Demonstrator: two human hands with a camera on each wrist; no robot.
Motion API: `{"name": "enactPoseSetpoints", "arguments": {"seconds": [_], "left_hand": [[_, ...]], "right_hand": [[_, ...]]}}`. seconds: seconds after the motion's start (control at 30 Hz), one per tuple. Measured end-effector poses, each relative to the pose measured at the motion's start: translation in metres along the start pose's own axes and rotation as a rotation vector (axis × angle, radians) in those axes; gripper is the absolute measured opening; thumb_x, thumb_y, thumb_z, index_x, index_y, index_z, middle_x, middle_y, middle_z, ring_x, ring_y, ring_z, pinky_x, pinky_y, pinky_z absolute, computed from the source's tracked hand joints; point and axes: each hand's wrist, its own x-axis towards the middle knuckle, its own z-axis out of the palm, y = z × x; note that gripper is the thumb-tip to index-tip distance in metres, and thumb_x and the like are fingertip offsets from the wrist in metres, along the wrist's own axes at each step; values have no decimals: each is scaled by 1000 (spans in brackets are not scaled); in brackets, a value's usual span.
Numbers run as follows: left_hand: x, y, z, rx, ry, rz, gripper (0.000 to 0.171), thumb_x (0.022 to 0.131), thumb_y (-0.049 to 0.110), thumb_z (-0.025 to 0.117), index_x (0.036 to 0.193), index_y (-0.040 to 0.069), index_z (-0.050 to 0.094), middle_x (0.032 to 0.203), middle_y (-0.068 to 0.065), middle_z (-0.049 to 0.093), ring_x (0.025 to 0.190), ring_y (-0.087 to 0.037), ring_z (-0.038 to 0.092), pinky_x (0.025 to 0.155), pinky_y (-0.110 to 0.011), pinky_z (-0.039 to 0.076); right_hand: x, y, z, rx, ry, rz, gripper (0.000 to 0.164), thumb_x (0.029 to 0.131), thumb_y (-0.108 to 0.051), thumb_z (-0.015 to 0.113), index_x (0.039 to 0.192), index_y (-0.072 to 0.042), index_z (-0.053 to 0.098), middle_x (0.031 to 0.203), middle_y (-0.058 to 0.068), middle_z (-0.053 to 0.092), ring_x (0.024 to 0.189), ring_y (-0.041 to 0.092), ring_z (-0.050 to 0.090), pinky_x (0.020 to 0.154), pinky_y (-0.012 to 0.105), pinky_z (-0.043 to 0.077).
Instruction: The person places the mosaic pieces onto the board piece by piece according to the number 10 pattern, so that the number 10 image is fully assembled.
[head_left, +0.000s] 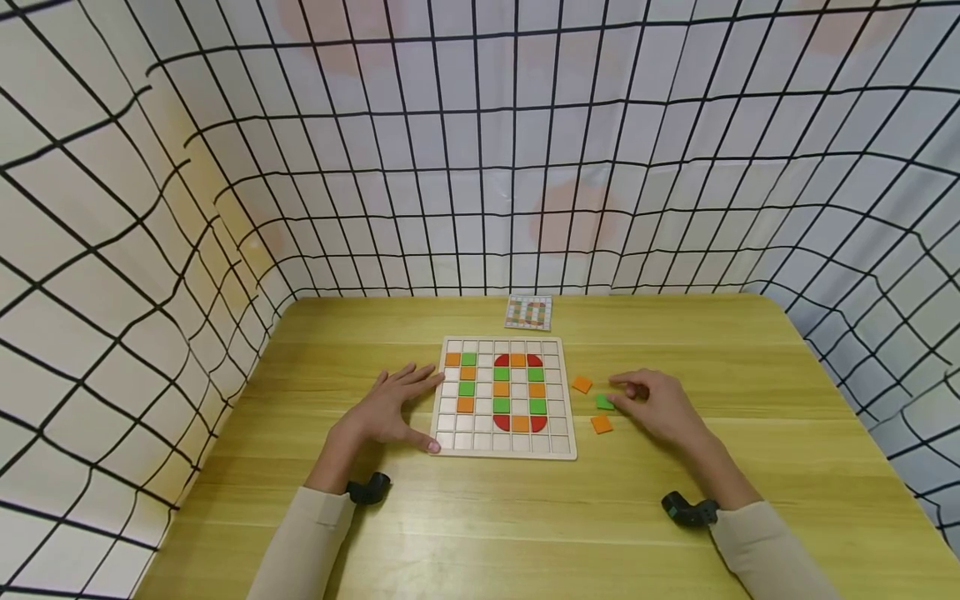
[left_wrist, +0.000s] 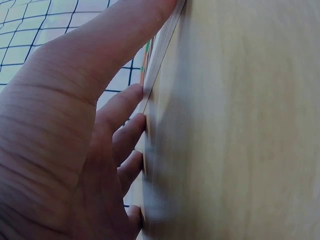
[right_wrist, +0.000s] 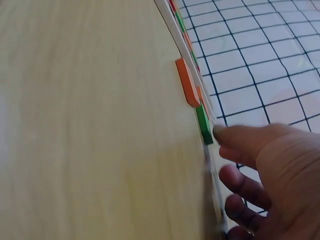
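Observation:
A pale square grid board (head_left: 480, 446) lies on the table, with orange, green and red tiles set in its cells. On its left half, orange and green squares form a column; on the right, a ring has rounded red corners. My left hand (head_left: 390, 408) rests spread at the board's left side, thumb tip on the near left corner and fingertips by the edge. Right of the board lie a green tile (head_left: 604, 402) and two orange tiles (head_left: 582, 384). My right hand (head_left: 660, 406) is beside the green tile, thumb tip right at its edge and index finger extended.
Behind the board lies a small card (head_left: 528, 312) printed with a similar coloured grid. The wooden table (head_left: 495, 533) meets a white wall with black netting (head_left: 472, 167) at the back and sides.

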Motion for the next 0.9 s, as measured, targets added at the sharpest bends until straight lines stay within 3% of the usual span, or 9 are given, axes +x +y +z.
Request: {"name": "enactPoseSetpoints", "arguments": {"seconds": [0.2,0.33,0.6,0.9], "left_hand": [[0,-1,1,-1,2,1,118,65,72,86,162,30,34,173,1,23,161,-35,12,124,-71,3],[0,-2,1,1,4,3,118,65,72,86,162,30,34,172,1,23,161,-35,12,124,-71,3],[2,-2,2,1,-3,5,118,65,72,85,162,31,34,173,1,22,161,-35,11,124,-71,3],[1,-2,2,-7,3,4,119,64,74,85,162,30,35,172,0,23,161,-35,12,125,-70,3]], "right_hand": [[0,4,-5,1,-64,-13,43,97,-39,73,131,-12,71,91,-3,62,85,17,53,76,30,43],[-1,5,-7,-13,-94,-50,44,96,-34,74,135,-13,68,93,-5,61,88,17,52,80,32,43],[-3,7,-8,-39,-97,-124,39,90,-31,81,125,-15,75,90,-6,61,85,14,50,77,30,43],[-2,6,-5,-22,-106,-91,31,92,-29,79,120,-16,77,93,-6,66,87,13,55,80,32,48]]}}
